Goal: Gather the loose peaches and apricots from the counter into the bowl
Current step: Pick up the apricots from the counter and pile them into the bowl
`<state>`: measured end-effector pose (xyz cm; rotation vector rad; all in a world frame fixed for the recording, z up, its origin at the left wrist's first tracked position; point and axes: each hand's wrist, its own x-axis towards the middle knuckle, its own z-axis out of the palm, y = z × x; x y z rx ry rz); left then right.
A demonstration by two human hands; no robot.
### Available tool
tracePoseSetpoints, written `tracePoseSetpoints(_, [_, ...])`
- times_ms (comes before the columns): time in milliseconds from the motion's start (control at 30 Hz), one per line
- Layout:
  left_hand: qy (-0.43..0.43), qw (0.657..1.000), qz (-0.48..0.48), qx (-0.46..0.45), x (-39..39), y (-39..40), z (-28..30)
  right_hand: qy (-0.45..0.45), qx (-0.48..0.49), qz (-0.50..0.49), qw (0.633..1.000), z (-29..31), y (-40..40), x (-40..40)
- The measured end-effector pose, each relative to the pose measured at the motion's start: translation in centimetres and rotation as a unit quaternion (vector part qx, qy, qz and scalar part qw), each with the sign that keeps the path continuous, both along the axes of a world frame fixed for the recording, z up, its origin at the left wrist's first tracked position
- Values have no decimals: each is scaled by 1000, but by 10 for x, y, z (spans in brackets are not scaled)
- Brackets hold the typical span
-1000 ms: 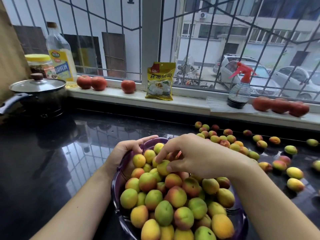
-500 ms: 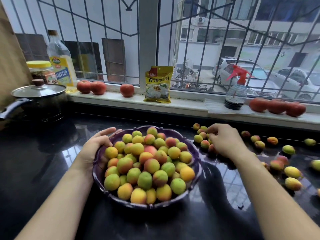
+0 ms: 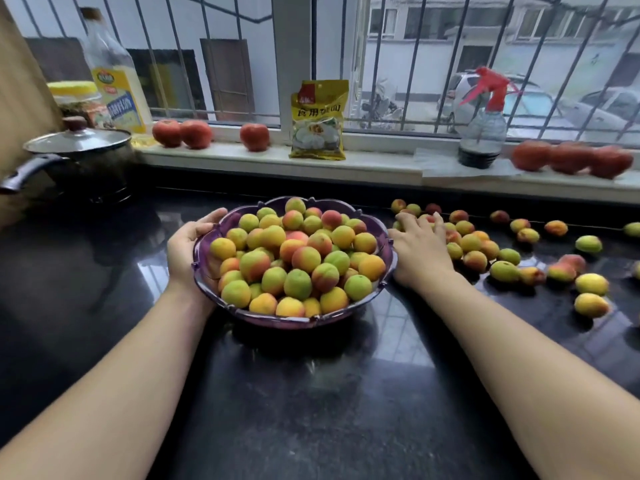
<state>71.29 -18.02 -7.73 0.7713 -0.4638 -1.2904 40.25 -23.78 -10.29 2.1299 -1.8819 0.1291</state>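
Note:
A purple scalloped bowl (image 3: pixel 287 322) stands on the black counter, heaped with small green, yellow and orange fruit (image 3: pixel 298 258). My left hand (image 3: pixel 185 247) grips the bowl's left rim, thumb over the edge. Just to the right of the bowl, my right hand (image 3: pixel 420 252) lies palm down on a cluster of loose fruit (image 3: pixel 476 260), its fingers curled over a few of them. What is under the palm is hidden. More loose fruit (image 3: pixel 590 284) is scattered along the counter toward the right edge.
A lidded pot (image 3: pixel 79 161) sits at the back left, with an oil bottle (image 3: pixel 116 84) and a jar (image 3: pixel 78 102) behind it. On the window sill stand a yellow packet (image 3: pixel 318 119), a spray bottle (image 3: pixel 483 129) and large red fruit (image 3: pixel 181 133).
My right hand left the top of the bowl and went right onto the loose fruit, then drew closer to the bowl. My left hand stayed on the rim.

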Motion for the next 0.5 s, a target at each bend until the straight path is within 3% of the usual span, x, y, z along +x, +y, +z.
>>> tracePoseSetpoints(233, [1,1000,7,-7,-3,0,0,14,-41,2,999,-3,-6,3])
tracePoseSetpoints(400, [12,1000,5,-15,-1,-1,-2,-107,-151,23,982,-8,-4,1])
tracePoseSetpoints(500, [6,1000,-6,-9,0,0,-3,-174,-165,51,969,-8,-5,2])
